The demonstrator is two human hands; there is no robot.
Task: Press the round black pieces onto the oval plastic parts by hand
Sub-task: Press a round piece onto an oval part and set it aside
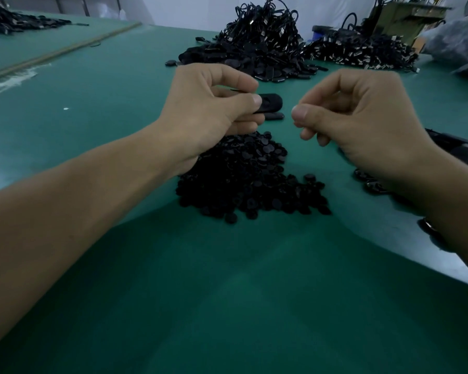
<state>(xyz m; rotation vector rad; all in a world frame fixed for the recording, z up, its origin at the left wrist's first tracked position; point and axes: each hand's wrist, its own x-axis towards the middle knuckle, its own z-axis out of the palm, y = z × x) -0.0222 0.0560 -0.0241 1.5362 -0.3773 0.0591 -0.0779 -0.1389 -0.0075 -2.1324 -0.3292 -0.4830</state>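
Observation:
My left hand (211, 109) hovers above the green table and pinches a black oval plastic part (270, 102) between thumb and fingers; the part sticks out to the right. A second oval part (274, 116) shows just below it. My right hand (357, 122) is level with the left one, a short gap to its right, with fingers curled and thumb against the fingertips; nothing can be seen between them. A heap of round black pieces (249, 179) lies on the table right below both hands.
A big pile of black oval parts and cabled pieces (254, 47) sits at the back centre, another pile (362, 49) to its right. More black parts (457, 152) lie at the right edge, behind my right wrist. The green table mat (227, 306) fills the foreground.

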